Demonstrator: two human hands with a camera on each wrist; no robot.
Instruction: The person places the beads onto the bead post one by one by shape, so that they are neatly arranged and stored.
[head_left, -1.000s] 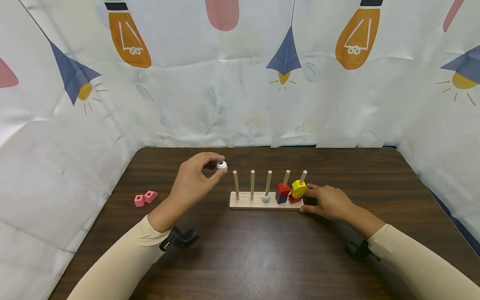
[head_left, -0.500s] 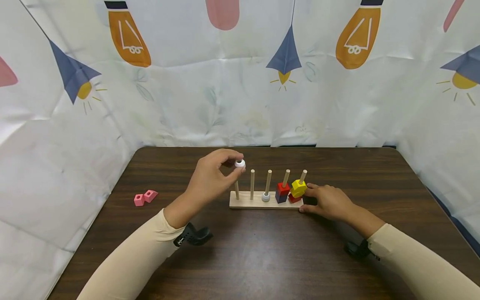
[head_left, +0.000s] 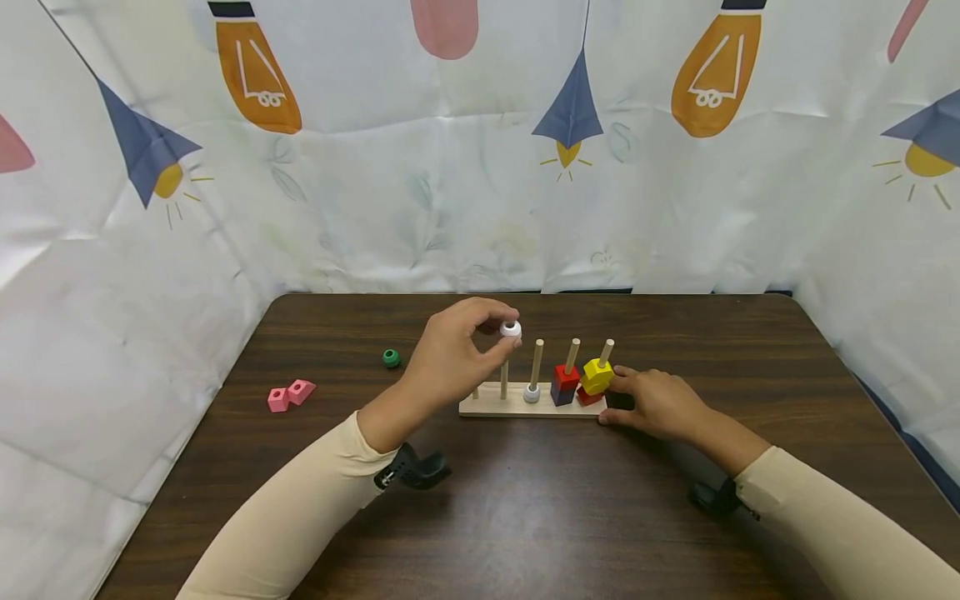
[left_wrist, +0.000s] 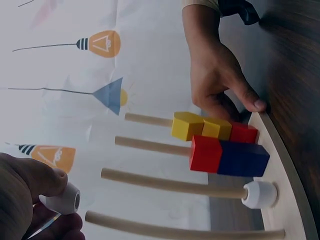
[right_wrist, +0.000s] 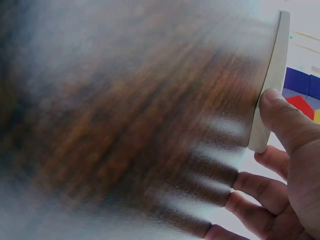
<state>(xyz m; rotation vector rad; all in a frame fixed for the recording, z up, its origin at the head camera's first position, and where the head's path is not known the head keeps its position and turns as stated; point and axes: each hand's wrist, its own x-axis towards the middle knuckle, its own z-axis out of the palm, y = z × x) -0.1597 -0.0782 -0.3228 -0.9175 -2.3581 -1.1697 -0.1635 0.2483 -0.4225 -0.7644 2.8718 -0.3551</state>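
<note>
My left hand [head_left: 453, 354] pinches a white bead [head_left: 511, 328] between thumb and fingers, above the second peg from the left. In the left wrist view, the bead's hole [left_wrist: 77, 201] shows near the peg tops. The wooden peg board [head_left: 483, 408] has another white bead [head_left: 532, 394] low on its middle peg. A red block [head_left: 567, 377] sits on a dark blue block [head_left: 562, 397] on the fourth peg. The last peg carries yellow blocks [head_left: 597, 377] over a red one [head_left: 588, 399]. My right hand [head_left: 660, 404] grips the board's right end, thumb at the front edge.
A green bead [head_left: 391, 358] lies on the brown table [head_left: 510, 517], left of the board. Two pink blocks, one upright [head_left: 278, 400] and one tilted [head_left: 302, 392], lie farther left. A patterned white curtain [head_left: 480, 192] stands behind the table.
My left hand has carried the white bead rightward, from left of the board to above the second peg. The green bead has come into view behind the arm. The right hand stays put.
</note>
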